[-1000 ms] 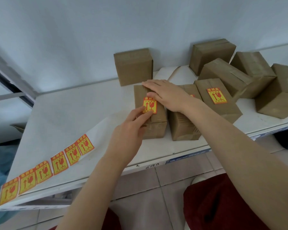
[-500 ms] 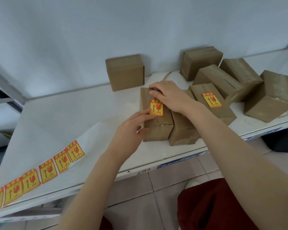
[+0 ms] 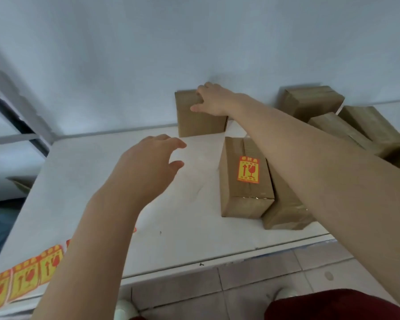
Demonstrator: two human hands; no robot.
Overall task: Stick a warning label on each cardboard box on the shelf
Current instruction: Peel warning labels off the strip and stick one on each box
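From the head camera, looking down over both my forearms: my right hand [image 3: 214,99] reaches to the back of the white shelf [image 3: 183,227] and grips the upright box [image 3: 199,121] that stands against the wall [image 3: 194,42]. My fingers are curled over its top edge and my thumb lies across the front face, so the hand is clamped on it. I can see no sticker on the face turned to me.

My left hand [image 3: 146,162] hangs over the bare part of the shelf, left of the boxes and nearer to me than the upright box. Its fingers are apart and loosely bent, and it holds nothing.

Nearer to me and to the right lies the labelled box [image 3: 243,181], flat on the shelf, with 1 orange and yellow label [image 3: 248,169] stuck on top across the tape seam. A second box [image 3: 284,211] touches its right side; my right forearm covers most of its top, so I cannot tell whether it has a sticker.

At the back right, 3 more boxes [image 3: 310,100] [image 3: 337,128] [image 3: 374,125] are bunched together, tilted at different angles, with no sticker on the faces I can see.

The strip of labels [image 3: 26,278] lies at the front left corner of the shelf, well apart from the boxes; at least 3 stickers show before my left forearm cuts it off.

Below the shelf edge are grey floor tiles [image 3: 252,280] and my dark red clothing [image 3: 333,306].
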